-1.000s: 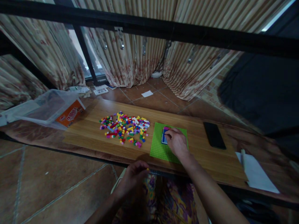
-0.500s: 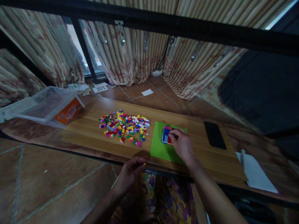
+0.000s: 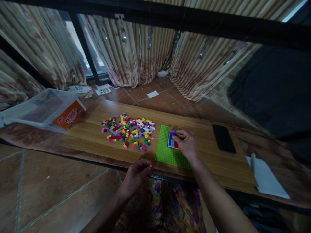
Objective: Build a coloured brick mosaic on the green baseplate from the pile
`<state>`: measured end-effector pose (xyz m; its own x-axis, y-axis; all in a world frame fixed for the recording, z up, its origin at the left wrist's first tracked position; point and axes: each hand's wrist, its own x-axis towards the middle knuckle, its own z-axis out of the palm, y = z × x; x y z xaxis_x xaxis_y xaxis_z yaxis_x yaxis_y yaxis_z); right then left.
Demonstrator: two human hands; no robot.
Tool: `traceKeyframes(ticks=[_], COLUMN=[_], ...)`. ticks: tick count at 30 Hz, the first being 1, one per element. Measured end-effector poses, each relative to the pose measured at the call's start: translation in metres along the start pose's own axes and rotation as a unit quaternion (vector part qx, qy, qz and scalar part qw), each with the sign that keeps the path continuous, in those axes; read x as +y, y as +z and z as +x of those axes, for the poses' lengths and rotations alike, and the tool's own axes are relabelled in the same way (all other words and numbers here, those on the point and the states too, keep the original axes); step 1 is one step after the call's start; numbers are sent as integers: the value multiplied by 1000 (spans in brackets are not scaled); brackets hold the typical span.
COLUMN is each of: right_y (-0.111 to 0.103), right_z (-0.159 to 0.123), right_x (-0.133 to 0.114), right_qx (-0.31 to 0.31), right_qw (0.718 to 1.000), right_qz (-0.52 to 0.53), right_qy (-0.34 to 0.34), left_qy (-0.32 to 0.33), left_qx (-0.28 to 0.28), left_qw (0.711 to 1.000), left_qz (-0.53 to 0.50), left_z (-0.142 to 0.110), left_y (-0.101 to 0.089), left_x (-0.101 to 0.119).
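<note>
A small yellow toy brick (image 3: 150, 165) is pinched between the thumb and fingertips of my left hand (image 3: 137, 174), just off the table's near edge. My right hand (image 3: 188, 144) bends over a square build of toy bricks (image 3: 172, 142) in blue, red, pink and white. Its thumb lies on the build, with the index finger curled at the far side; the palm hides the build's right part. Under it is a bright green studded baseplate (image 3: 165, 155). Loose bricks (image 3: 131, 131) of many colours are spread left of the baseplate.
A clear plastic box (image 3: 46, 110) with an orange label stands at the table's left end. To the right lie a black phone (image 3: 223, 138) and a white sheet of paper (image 3: 269, 181) with a pen-like stick on it. Striped curtains (image 3: 136, 55) hang behind a dark bar.
My right hand's fingers have shifted from a pinch over the build to a wider hold, thumb and index finger farther apart. My left hand still pinches the yellow brick, slightly higher in view.
</note>
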<state>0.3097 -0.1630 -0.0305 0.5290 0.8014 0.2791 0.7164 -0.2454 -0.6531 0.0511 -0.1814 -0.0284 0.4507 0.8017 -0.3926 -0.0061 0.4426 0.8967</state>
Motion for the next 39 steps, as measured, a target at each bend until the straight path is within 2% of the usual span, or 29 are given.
traceKeyframes(ticks=[4, 8, 13, 17, 19, 24, 30, 39], right_y=[2, 4, 7, 4, 1, -5, -6, -5], right_z=[2, 3, 4, -3, -10, -32, -40, -37], right_x=[2, 5, 7, 11, 13, 22, 25, 26], right_qx=[-4, -5, 0, 7, 33, 92, 82, 72], right_qw=[999, 998, 998, 990, 982, 966, 958, 958], right_qz=[33, 53, 64, 135, 174, 213, 242, 243], right_qy=[12, 14, 19, 41, 66, 114, 128, 135], left_qy=[26, 121, 210, 268, 291, 309, 315, 315], left_qx=[3, 15, 28, 51, 43, 25, 8, -3], left_qw=[1000, 987, 965, 937, 927, 919, 912, 903], left_qz=[18, 100, 157, 219, 233, 242, 263, 292], left_z=[7, 24, 71, 106, 116, 124, 130, 127], left_y=[2, 9, 30, 50, 58, 69, 69, 73], left_x=[7, 20, 31, 30, 28, 24, 18, 25])
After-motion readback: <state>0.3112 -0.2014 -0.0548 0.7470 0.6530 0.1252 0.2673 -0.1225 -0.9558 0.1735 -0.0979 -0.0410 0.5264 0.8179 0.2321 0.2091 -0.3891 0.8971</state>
